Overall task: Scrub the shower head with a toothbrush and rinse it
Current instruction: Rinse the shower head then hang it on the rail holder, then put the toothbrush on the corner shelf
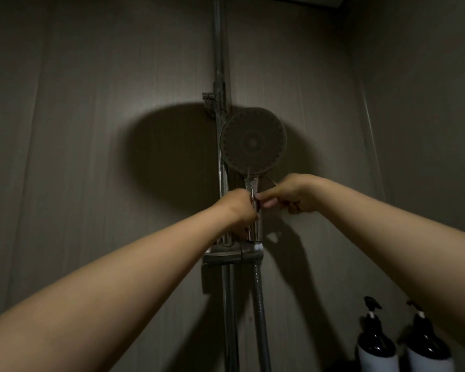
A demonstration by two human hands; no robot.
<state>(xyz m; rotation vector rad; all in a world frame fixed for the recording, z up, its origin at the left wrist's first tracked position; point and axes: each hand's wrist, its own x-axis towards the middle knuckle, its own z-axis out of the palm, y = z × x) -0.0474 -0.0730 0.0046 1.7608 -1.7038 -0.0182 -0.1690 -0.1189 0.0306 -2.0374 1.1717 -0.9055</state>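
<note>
Counting from the head view: one shower head point(253, 142) on the far wall rail point(219, 76), two pump bottles point(376, 345) near right. Both arms raised — left hand point(238, 208) gripping the handle point(254, 210), right hand point(295, 194) fingers pinched closed at it; toothbrush not discernible.

No text, label, brand, number or sign can be read anywhere. The two dark pump bottles point(376, 342) near the lower right corner have pale lower bands, too dim to show any lettering.

Glossy chrome metal rail point(220, 76) and hose point(261, 318); matt grey shower head point(253, 140); matt wall panels point(91, 130).
</note>
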